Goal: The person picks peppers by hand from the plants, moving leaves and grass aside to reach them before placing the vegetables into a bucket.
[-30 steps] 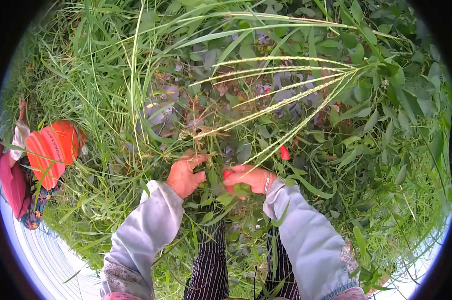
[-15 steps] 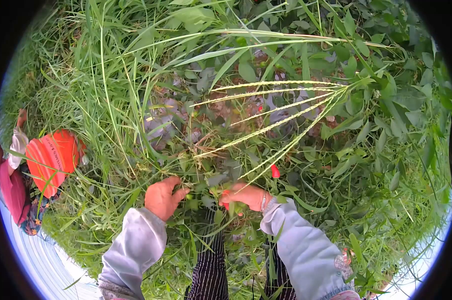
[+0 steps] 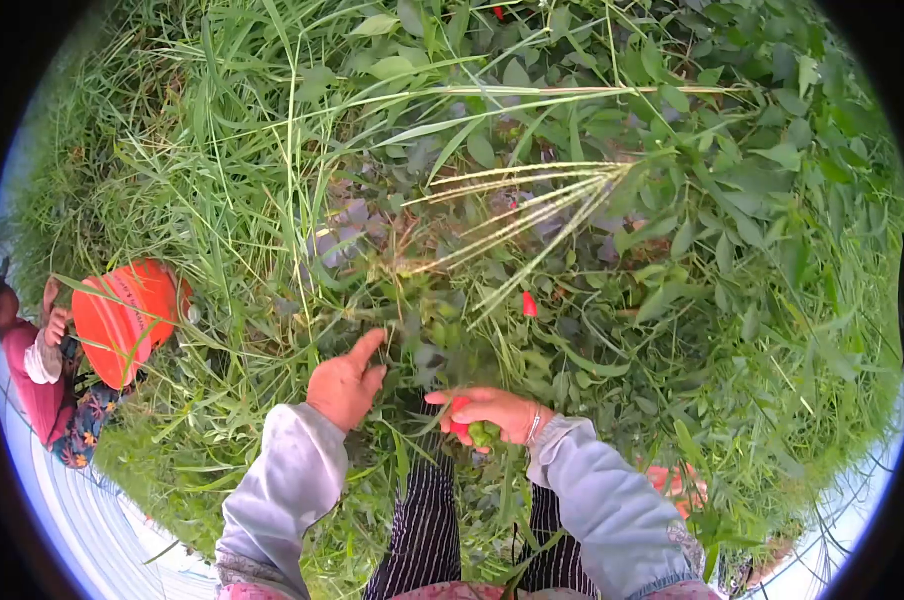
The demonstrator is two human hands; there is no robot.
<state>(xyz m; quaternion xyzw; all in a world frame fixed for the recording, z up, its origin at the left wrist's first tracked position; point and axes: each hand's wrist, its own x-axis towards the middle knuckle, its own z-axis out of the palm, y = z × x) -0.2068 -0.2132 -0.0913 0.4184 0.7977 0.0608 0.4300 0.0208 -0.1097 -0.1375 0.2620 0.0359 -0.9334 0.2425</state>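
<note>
My right hand (image 3: 510, 414) is closed around a red pepper (image 3: 460, 406) and a green pepper (image 3: 484, 434), low over the plants in front of my legs. To its left, my left hand (image 3: 342, 388) reaches into the foliage with the index finger stretched out and the thumb apart, nothing visible in it. Leafy pepper plants and grass blades surround both hands. Another red pepper (image 3: 529, 303) shows among the leaves just beyond my right hand.
An orange-red bucket (image 3: 127, 322) stands in the grass at the left, with another person (image 3: 37, 375) beside it. Long grass seed heads (image 3: 542, 215) arch over the middle. Dense pepper foliage (image 3: 762, 200) fills the right side.
My left hand's index finger has straightened out. My right hand has turned so the green pepper shows beside the red one. The other person's hand now shows by the bucket.
</note>
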